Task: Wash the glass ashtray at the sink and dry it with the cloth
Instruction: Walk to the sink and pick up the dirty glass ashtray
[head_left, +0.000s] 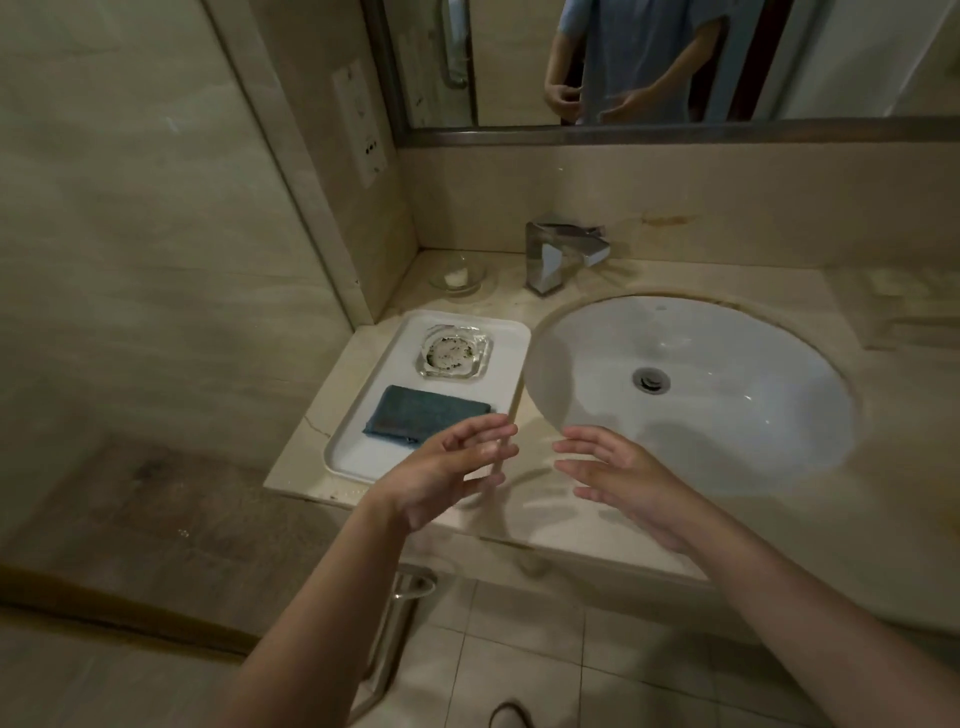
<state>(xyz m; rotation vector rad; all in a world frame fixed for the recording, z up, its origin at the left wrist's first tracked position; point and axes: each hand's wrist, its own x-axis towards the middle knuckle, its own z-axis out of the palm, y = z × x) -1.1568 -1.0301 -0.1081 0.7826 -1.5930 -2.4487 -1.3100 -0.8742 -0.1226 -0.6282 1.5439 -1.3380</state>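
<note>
Both hands, left (447, 467) and right (618, 478), grips spread and empty, hover before the sink (727, 426); no writing legible.

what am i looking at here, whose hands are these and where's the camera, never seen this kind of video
There is only one picture, taken by a wide-angle camera worn on a person's head, looking forward and down. No machine is involved: the two bare hands are that person's own, the left hand and right hand, both open and holding nothing, above the front of the counter. On the counter a white tray holds a dirty glass ashtray and, nearer the person, a folded blue cloth. To the right is the sink, with a tap behind it. The mirror reflects the person's torso.
</note>
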